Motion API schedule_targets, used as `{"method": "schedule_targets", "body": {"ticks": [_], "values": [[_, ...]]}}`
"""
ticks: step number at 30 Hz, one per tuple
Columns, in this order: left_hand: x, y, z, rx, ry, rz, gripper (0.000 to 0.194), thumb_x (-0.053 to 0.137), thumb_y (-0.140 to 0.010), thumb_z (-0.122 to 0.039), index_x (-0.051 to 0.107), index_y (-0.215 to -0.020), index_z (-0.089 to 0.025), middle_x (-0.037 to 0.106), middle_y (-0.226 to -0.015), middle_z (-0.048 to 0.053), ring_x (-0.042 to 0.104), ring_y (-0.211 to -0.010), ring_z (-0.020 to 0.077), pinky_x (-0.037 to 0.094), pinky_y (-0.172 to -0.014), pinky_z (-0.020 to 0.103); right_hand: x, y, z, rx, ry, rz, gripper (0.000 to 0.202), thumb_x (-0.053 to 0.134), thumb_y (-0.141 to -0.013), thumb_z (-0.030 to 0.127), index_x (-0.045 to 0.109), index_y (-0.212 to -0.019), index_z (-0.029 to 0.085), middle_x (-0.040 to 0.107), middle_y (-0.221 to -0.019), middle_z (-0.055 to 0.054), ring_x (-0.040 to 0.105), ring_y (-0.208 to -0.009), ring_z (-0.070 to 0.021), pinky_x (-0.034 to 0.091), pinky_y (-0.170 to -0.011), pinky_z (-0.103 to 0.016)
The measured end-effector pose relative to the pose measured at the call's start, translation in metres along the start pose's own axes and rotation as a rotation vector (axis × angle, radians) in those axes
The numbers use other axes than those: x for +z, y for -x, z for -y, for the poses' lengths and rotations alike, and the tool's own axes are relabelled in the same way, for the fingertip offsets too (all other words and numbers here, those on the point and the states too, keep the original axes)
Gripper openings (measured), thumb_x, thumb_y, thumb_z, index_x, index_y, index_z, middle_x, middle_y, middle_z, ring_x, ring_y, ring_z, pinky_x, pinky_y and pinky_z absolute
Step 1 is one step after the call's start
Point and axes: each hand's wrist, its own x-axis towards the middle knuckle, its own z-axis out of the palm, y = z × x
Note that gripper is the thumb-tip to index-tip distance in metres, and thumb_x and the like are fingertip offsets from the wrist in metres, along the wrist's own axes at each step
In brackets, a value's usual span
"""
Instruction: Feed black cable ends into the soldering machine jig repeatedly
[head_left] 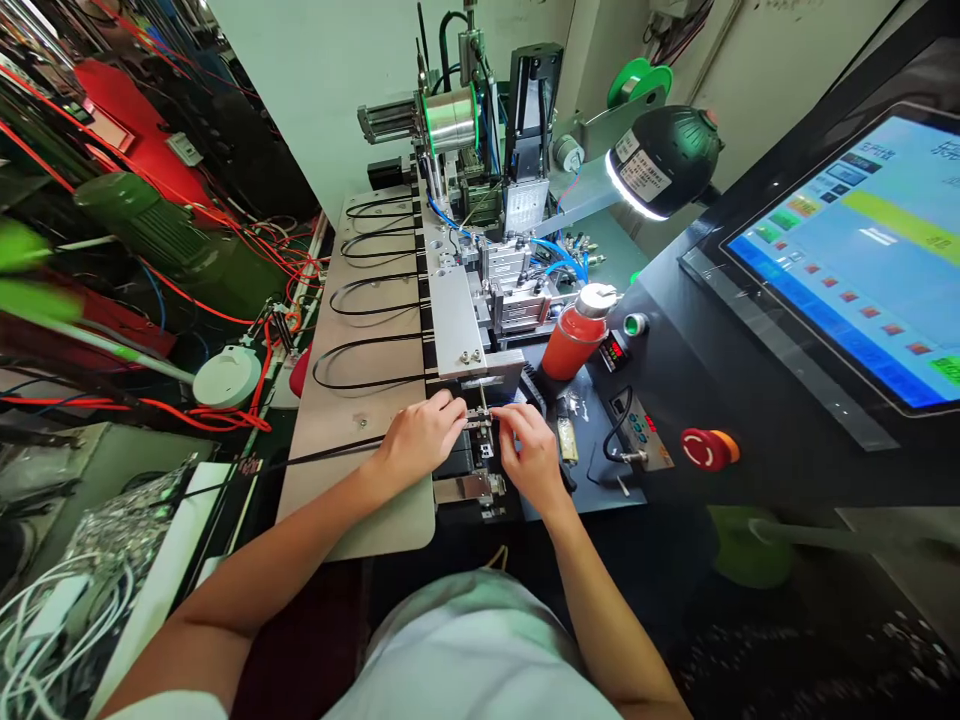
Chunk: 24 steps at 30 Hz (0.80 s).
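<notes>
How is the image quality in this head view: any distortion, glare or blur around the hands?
Head view: strong wide-angle bending, the touchscreen edges curve; the lit lamp ring is blown out; left-edge green shapes smear; left hand, right hand and the small metal fixture between them are sharp and evenly lit.

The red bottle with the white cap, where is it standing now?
In the head view, the red bottle stands right of the metal fixture, beyond the right hand, beside the green button.
</notes>
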Motion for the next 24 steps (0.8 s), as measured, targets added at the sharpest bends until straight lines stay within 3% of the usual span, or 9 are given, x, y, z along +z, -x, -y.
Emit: {"method": "schedule_targets", "body": {"ticks": [3,11,17,24], "values": [[-0.001,0.0,-0.002,0.0,-0.012,0.011,0.02,0.042,-0.098,-0.028,0.06,-0.096,-0.019,0.061,-0.095,0.003,0.063,-0.08,0.0162,0.044,-0.064,0.025,0.0,0.004,0.0,-0.019,0.036,-0.057,0.026,0.04,-0.092,0.013,0.065,-0.097,0.019,0.064,-0.091,-0.009,0.06,-0.087,-0.021,0.048,-0.076,-0.034],[-0.002,0.0,-0.002,-0.01,-0.024,0.044,0.019,0.042,-0.098,-0.027,0.06,-0.098,-0.02,0.061,-0.098,0.002,0.063,-0.083,0.0181,0.047,-0.067,0.028,-0.015,0.012,0.002,0.149,0.081,-0.315,0.018,0.045,-0.095,0.02,0.062,-0.099,0.017,0.063,-0.075,-0.002,0.06,-0.065,-0.0144,0.047,-0.063,-0.026],[0.001,0.0,0.001,-0.023,0.035,0.017,0.018,0.043,-0.098,-0.027,0.059,-0.099,-0.019,0.061,-0.099,0.004,0.064,-0.087,0.0188,0.049,-0.073,0.028,-0.034,0.022,0.021,0.266,-0.069,-0.342,0.016,0.056,-0.092,0.032,0.064,-0.09,0.018,0.063,-0.075,-0.001,0.058,-0.062,-0.013,0.046,-0.06,-0.025],[0.0,0.001,-0.003,-0.056,0.058,0.003,0.016,0.045,-0.097,-0.027,0.059,-0.098,-0.017,0.063,-0.096,0.005,0.064,-0.085,0.0196,0.049,-0.074,0.028,-0.049,0.028,0.033,0.22,-0.159,-0.33,0.016,0.056,-0.093,0.032,0.066,-0.09,0.019,0.06,-0.066,0.002,0.055,-0.054,-0.0101,0.043,-0.051,-0.02]]}}
